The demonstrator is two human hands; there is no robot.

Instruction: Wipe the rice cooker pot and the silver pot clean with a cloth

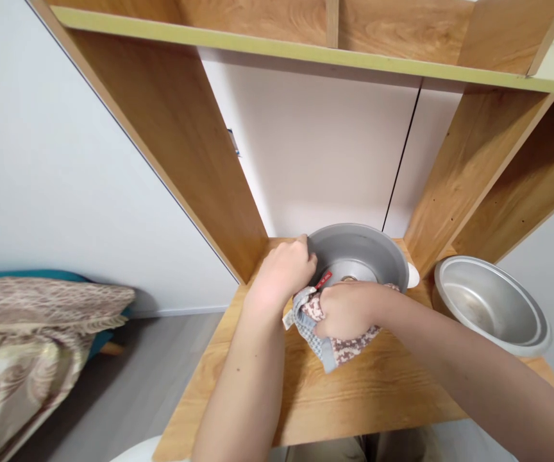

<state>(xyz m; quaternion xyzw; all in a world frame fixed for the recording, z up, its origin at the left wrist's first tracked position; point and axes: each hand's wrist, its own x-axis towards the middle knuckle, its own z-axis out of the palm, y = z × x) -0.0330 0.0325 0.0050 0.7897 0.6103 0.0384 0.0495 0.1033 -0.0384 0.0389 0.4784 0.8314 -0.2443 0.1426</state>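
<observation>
Right fingers (324,325) clutch patterned cloth (342,348); left fingers (310,264) grip gray cooking pot (373,249), lower centre. Advise steady pot, even pressure.

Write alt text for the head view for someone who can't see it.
A person's right hand holds a patterned cloth at the near side of a grey pot, while the left hand grips its left rim. The pot stands on a wooden surface, with a silver pot to its right.

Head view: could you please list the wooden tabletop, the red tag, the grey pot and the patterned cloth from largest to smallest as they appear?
1. Wooden tabletop
2. Grey pot
3. Patterned cloth, partly hidden by the right hand
4. Red tag
</observation>
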